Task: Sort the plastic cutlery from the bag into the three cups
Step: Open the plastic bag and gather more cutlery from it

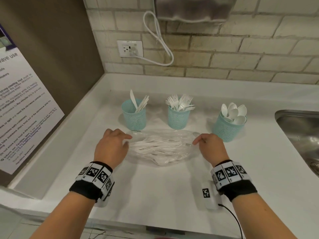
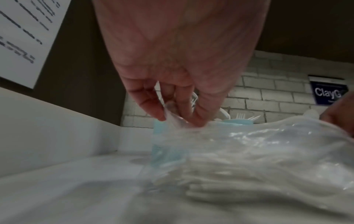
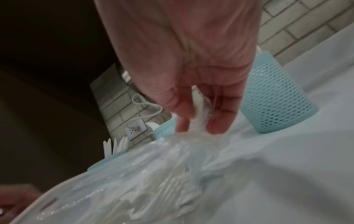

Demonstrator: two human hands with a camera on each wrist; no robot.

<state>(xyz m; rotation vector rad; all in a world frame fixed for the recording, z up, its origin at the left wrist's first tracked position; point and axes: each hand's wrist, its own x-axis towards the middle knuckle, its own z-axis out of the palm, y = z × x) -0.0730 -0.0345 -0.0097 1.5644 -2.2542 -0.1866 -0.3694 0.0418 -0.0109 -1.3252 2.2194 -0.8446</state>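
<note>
Right now, from the head view, your left hand [image 1: 110, 147] and right hand [image 1: 211, 148] sit at the two ends of the clear bag [image 1: 162, 147], which lies flat on the white surface [image 1: 155, 190] just in front of three teal mesh cups. White cutlery [image 1: 155, 145] shows through the film inside the bag. Behind it, the left cup [image 1: 134, 116] holds knives, the middle cup [image 1: 177, 118] holds forks, and the right cup [image 1: 226, 130] holds spoons; the right cup stands just beside your right hand. A steel sink [image 1: 300, 135] lies off to the right, and a wall socket [image 1: 129, 48] with a white cable [image 1: 160, 40] plugged in sits on the brick wall above. A printed notice [image 1: 22, 104] leans on the left wall. Turning to the left wrist view, your fingers [image 2: 153, 109] are curled down and pinch a fold of the bag's film at its left end, with blurred white handles packed inside the bag below. Finally, in the right wrist view, your thumb and fingers [image 3: 222, 119] close narrowly on a gathered twist of the bag's film at its right end; a thin white piece seems caught in that pinch, though blur leaves it unclear what it is.
</note>
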